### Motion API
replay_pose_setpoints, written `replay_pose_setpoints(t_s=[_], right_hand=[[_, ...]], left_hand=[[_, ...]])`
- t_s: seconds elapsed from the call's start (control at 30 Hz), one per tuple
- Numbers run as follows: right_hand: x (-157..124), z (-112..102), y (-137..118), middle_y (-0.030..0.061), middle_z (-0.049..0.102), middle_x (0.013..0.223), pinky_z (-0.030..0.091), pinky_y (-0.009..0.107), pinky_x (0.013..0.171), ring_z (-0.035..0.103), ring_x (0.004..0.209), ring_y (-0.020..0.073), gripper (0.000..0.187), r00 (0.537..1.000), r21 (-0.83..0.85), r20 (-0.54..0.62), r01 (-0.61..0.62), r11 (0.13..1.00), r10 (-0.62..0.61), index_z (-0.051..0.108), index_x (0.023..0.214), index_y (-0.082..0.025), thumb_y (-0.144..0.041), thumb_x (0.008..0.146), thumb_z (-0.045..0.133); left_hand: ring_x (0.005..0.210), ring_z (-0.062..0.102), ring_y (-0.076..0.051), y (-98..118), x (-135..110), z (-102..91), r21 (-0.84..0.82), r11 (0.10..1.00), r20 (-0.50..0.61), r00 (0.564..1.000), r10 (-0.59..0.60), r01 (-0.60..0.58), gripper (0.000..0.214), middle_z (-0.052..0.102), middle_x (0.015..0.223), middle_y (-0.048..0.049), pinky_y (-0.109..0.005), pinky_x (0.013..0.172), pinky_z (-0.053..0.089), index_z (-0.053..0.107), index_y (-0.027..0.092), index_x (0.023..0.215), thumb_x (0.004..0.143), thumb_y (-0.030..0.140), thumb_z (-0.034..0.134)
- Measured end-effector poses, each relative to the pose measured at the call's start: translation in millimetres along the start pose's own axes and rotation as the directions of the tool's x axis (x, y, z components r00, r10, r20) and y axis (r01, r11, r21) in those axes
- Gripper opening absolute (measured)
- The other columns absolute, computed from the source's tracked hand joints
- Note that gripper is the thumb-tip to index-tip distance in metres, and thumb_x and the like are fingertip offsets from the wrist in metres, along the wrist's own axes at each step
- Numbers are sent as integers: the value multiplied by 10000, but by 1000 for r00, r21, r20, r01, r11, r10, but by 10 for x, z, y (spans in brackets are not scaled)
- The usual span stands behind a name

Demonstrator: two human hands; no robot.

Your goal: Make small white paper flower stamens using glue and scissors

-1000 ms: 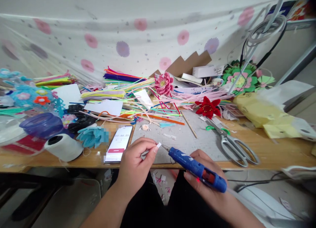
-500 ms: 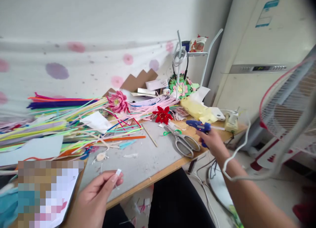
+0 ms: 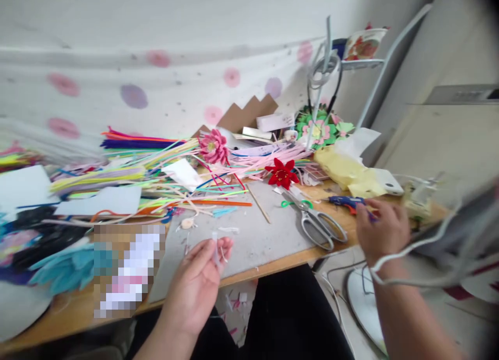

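In the head view my left hand (image 3: pixel 202 277) is half turned palm up over the front of the grey mat (image 3: pixel 249 240). Its thumb and fingers pinch a small whitish translucent strip (image 3: pixel 215 248). On the right, my right hand (image 3: pixel 384 227) is closed over the handle of a blue glue gun (image 3: pixel 346 200), low at the table's right side with its nozzle to the left. Whether the gun rests on the table I cannot tell. Silver scissors (image 3: pixel 317 225) lie left of that hand, and a red pipe-cleaner flower (image 3: pixel 281 173) sits behind them.
Bundles of coloured pipe cleaners (image 3: pixel 144 143) cover the table's back left. A pink flower (image 3: pixel 213 146), a thin stick (image 3: pixel 259 204) and yellow wrapping (image 3: pixel 343 168) lie around the mat. A white cable (image 3: pixel 413 282) loops across my right wrist. A metal rack (image 3: pixel 366 64) stands behind.
The view has swung left, shifting everything rightward. My right hand has lowered the glue gun and now covers it from above. My left hand has rolled its palm upward, still pinching the strip.
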State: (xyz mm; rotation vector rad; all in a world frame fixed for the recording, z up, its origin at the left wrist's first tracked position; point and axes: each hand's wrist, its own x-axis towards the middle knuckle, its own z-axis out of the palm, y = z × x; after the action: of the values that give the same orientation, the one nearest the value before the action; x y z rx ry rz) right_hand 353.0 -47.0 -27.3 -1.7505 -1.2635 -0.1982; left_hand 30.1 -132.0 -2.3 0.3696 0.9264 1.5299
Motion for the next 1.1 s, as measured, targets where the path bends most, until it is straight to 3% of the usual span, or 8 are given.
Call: replay_pose_setpoints(t_s=[0.07, 0.1, 0.17, 0.27, 0.37, 0.47, 0.7, 1.1], right_hand=[[-373, 12, -470, 139, 660, 985, 476, 401, 865, 616, 924, 253, 313, 981, 191, 119, 131, 973, -155, 663, 943, -161, -402, 853, 484], [-563, 20, -724, 112, 679, 940, 490, 374, 828, 630, 889, 234, 250, 921, 453, 273, 132, 882, -278, 676, 921, -187, -369, 853, 519], [-899, 42, -1205, 85, 698, 912, 505, 346, 766, 646, 850, 210, 219, 733, 745, 512, -120, 657, -447, 696, 932, -212, -339, 876, 526], [-1210, 105, -1712, 46, 702, 830, 493, 320, 773, 640, 813, 181, 218, 532, 714, 700, -529, 459, -475, 718, 842, -201, -366, 855, 576], [-1342, 191, -1937, 1, 674, 713, 473, 286, 745, 598, 712, 139, 188, 433, 568, 805, -761, 314, -406, 714, 738, -189, -370, 773, 676], [-1428, 253, -2022, -18, 658, 662, 457, 267, 708, 563, 644, 113, 155, 389, 480, 848, -851, 211, -359, 709, 689, -186, -333, 688, 759], [-1609, 211, -2129, -18, 636, 625, 428, 249, 665, 544, 615, 102, 152, 327, 396, 881, -905, 156, -343, 684, 641, -165, -282, 661, 779], [-1575, 201, -2043, -4, 670, 605, 449, 241, 639, 585, 588, 105, 140, 334, 378, 896, -919, 110, -291, 633, 601, -157, -225, 660, 740]], left_hand=[[857, 684, -166, 0, -32, -13, -45, 999, 9, 1000, -7, 8, 115, 730, 746, -34, -329, 901, 520, 705, 172, 660, 630, 219, 806], [865, 685, -166, 2, -51, -21, -67, 998, 15, 1000, -9, 10, 102, 732, 751, -31, -332, 902, 518, 705, 174, 665, 642, 212, 797], [880, 685, -169, 11, -87, -44, -99, 995, 25, 1000, 5, -3, 89, 738, 764, -28, -329, 889, 517, 707, 182, 675, 653, 208, 789], [863, 683, -167, 36, -123, -108, -96, 993, 30, 997, 74, -71, 94, 750, 778, -27, -308, 842, 519, 714, 192, 685, 653, 232, 793], [852, 673, -158, 64, -126, -201, -58, 986, 29, 987, 158, -156, 121, 757, 804, -27, -290, 825, 510, 726, 191, 701, 657, 280, 796], [867, 667, -151, 82, -120, -284, -44, 979, 22, 980, 200, -198, 125, 758, 829, -30, -278, 833, 497, 732, 188, 722, 664, 279, 795], [847, 671, -163, 101, -186, -353, -49, 987, 8, 988, 155, -154, 130, 751, 810, -45, -282, 816, 489, 731, 184, 701, 643, 271, 809], [803, 628, -163, 92, -207, -361, 32, 979, 50, 978, 200, -202, 109, 724, 784, -51, -293, 776, 460, 734, 165, 725, 708, 270, 761]])
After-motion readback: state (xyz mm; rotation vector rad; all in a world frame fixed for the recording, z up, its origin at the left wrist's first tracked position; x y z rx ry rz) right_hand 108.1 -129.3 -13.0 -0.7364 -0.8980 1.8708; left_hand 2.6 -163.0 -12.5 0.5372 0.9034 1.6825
